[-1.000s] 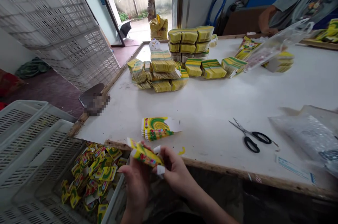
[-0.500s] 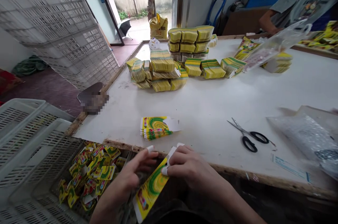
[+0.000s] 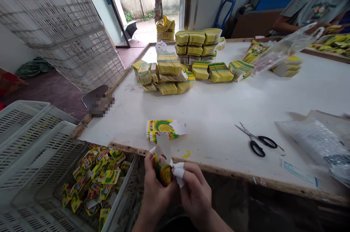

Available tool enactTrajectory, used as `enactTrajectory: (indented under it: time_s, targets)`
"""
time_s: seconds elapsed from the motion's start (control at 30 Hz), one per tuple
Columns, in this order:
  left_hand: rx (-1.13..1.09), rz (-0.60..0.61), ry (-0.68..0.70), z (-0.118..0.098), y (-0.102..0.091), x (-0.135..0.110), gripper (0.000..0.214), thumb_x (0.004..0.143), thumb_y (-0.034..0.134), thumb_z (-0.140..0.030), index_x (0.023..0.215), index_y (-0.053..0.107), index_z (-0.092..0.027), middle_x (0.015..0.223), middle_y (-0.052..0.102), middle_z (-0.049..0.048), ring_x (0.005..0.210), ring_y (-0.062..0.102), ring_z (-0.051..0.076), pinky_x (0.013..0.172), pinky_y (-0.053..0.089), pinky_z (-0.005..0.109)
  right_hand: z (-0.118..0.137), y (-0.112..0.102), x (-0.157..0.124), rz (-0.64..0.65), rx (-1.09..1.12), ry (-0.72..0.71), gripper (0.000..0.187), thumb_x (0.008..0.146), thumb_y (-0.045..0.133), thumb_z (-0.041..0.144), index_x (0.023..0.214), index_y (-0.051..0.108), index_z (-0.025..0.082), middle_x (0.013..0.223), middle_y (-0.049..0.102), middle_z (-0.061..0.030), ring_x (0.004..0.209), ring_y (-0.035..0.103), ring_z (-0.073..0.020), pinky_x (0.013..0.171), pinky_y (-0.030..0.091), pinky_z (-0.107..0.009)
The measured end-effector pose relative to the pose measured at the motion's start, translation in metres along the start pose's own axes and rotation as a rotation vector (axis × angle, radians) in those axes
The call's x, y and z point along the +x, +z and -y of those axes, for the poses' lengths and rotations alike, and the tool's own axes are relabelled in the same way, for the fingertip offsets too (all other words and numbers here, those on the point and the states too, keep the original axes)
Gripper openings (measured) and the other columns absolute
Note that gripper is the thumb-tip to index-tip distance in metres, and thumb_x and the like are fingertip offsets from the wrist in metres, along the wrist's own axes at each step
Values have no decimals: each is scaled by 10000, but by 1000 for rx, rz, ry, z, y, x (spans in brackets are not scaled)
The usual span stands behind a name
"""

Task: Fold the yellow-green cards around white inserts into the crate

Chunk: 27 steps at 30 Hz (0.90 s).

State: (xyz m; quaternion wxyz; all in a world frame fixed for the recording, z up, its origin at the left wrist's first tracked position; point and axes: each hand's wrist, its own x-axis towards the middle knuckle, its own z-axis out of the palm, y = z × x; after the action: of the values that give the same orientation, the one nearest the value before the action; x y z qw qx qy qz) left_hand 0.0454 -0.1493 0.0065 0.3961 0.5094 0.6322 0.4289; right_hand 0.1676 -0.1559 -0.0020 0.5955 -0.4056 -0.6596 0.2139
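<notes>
A small yellow and green printed cardboard box is held upright and bent into an opened shape at the table's front edge, its white flap standing up. My left hand wraps round it from the left. My right hand, with white covers on its fingertips, closes on the box's right edge; the exact grip is partly hidden. Just beyond lies a short stack of flat printed boxes on the white table. A yellow paper scrap lies near my right hand.
Black-handled scissors lie to the right, beside clear plastic packaging. Bundled cardboard stacks stand farther back. At lower left, a plastic crate holds many folded boxes. Across the table, a person handles yellow packets.
My left hand has gone from open and empty to gripping the box. The box has turned from hanging flat to standing bent open, and my right hand has shifted to its edge.
</notes>
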Motion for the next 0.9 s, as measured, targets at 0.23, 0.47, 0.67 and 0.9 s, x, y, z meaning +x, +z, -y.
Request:
enactTrajectory:
  time_s: [0.23, 0.47, 0.67, 0.9]
  targets:
    - [387, 57, 209, 19, -13, 2, 752, 728, 686, -388, 1348, 305, -199, 1097, 650, 122, 952, 667, 275, 795, 563, 420, -9, -24, 28, 154, 322, 501, 164, 846, 618, 297, 976, 591, 201, 769, 596, 0, 695, 560, -149, 645, 468, -250]
    - [287, 4, 454, 41, -5, -13, 779, 754, 690, -319, 1393, 259, -202, 1212, 576, 171, 1066, 627, 288, 861, 555, 408, -18, -7, 41, 233, 962, 1209, 429, 717, 695, 566, 736, 654, 139, 621, 600, -6, 570, 532, -130, 573, 431, -239]
    - [287, -30, 474, 35, -4, -5, 638, 721, 720, -332, 1246, 381, -205, 1115, 574, 117, 997, 639, 256, 835, 561, 370, -18, 7, 15, 212, 1223, 1276, 516, 686, 706, 634, 850, 679, 146, 798, 704, -76, 821, 651, -233, 798, 493, -342]
    - [443, 97, 449, 18, -6, 3, 523, 747, 634, -290, 1171, 336, -209, 896, 619, 49, 726, 654, 194, 615, 546, 288, -23, -16, 21, 311, 850, 959, 476, 685, 769, 527, 1014, 670, 197, 954, 702, -63, 892, 635, -214, 850, 484, -324]
